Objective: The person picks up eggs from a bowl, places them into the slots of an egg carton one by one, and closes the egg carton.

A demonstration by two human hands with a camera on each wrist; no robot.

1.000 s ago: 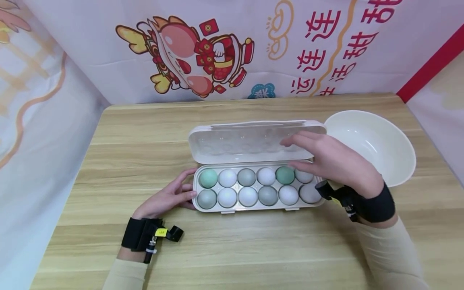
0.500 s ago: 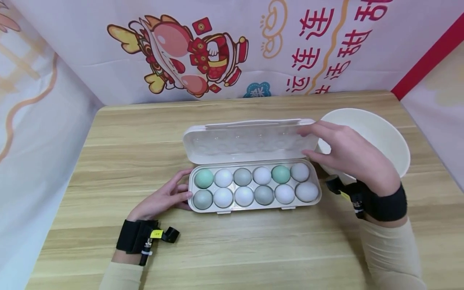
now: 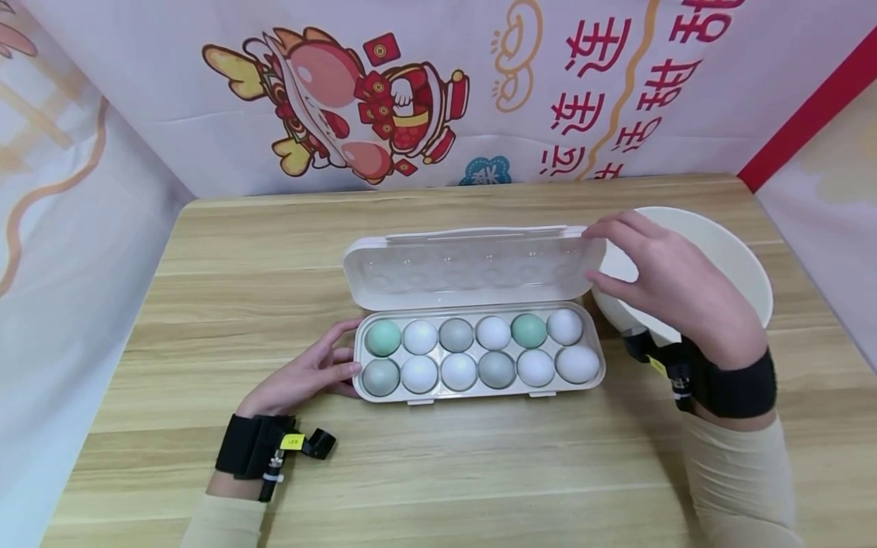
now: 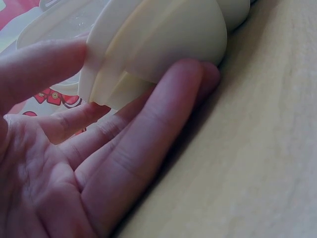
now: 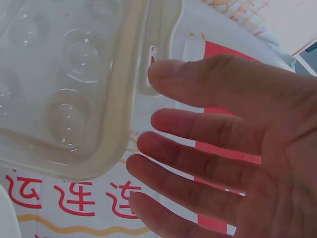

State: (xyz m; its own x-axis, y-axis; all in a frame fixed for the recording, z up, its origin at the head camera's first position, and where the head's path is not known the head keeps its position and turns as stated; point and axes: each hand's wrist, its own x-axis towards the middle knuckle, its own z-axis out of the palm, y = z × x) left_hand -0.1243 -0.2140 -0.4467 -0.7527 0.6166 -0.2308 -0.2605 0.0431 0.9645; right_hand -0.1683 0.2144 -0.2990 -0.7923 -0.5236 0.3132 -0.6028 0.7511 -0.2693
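Observation:
A white plastic egg box (image 3: 483, 394) lies on the table, its lid (image 3: 473, 275) tipped back. Two rows of eggs fill the box: white ones such as the front right egg (image 3: 578, 364), grey ones and two green ones, among them the back left egg (image 3: 384, 337). My left hand (image 3: 301, 380) holds the left end of the box. In the left wrist view its thumb (image 4: 49, 59) is at the rim and fingers reach under the side. My right hand (image 3: 674, 278) is beside the lid's right end, fingers extended and apart in the right wrist view, holding nothing.
A large white bowl (image 3: 747, 266) stands at the back right, partly behind my right hand. The wooden table (image 3: 479, 472) ends at a printed cloth (image 3: 253, 144) along the back. Black straps with small cameras sit on both wrists.
My right hand has moved right, from in front of the lid's inner side to its right end. The lid stays tipped back. My left hand keeps its hold on the box.

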